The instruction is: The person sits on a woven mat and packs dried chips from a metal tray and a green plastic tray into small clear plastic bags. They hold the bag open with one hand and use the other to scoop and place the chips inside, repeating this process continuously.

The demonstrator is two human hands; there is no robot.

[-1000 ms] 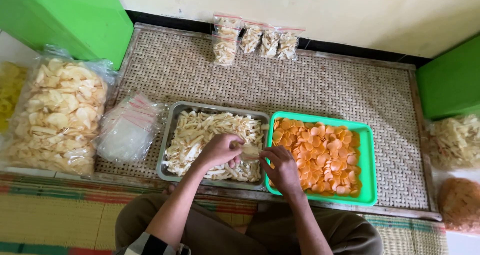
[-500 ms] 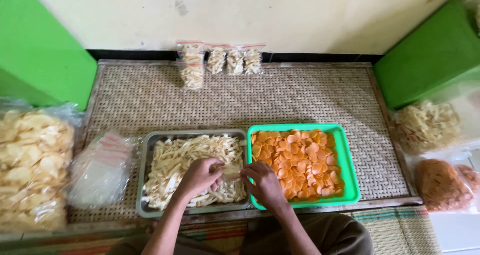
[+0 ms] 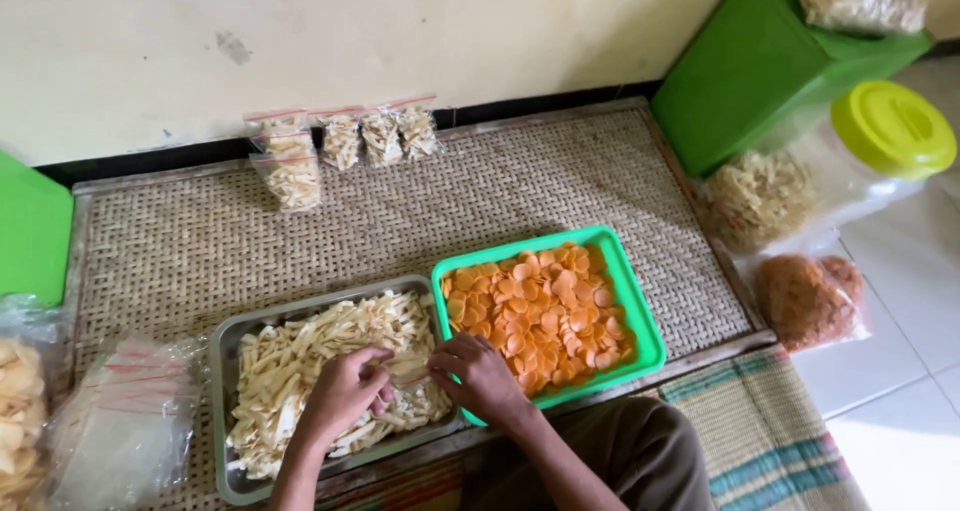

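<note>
surroundings: metal tray (image 3: pixel 222 371) of pale cracker strips (image 3: pixel 300 356) is your landmark, on the woven mat (image 3: pixel 180 241). Green tray (image 3: pixel 640 316) of orange round chips (image 3: pixel 540 311) touches its right edge. Stack of empty clear bags (image 3: pixel 125 421) just left of it. Four small filled bags (image 3: pixel 340 141) beyond it at the wall. Green bin (image 3: pixel 770 71), yellow-lidded jar (image 3: pixel 890 131) and two big snack bags far right of it.
in the way: nothing between your hands and the metal tray.
task item: small clear bag (image 3: pixel 408 379), over the metal tray's near right corner, between your hands.
bag axis: can't tell, mostly hidden by fingers.
left hand (image 3: pixel 340 396): over the strips, palm down, forearm coming up from the near edge; grip closed on the bag's left side.
right hand (image 3: pixel 480 376): over the seam where the green tray meets the metal tray, knuckles up; fingers pinched on the bag's right side.
</note>
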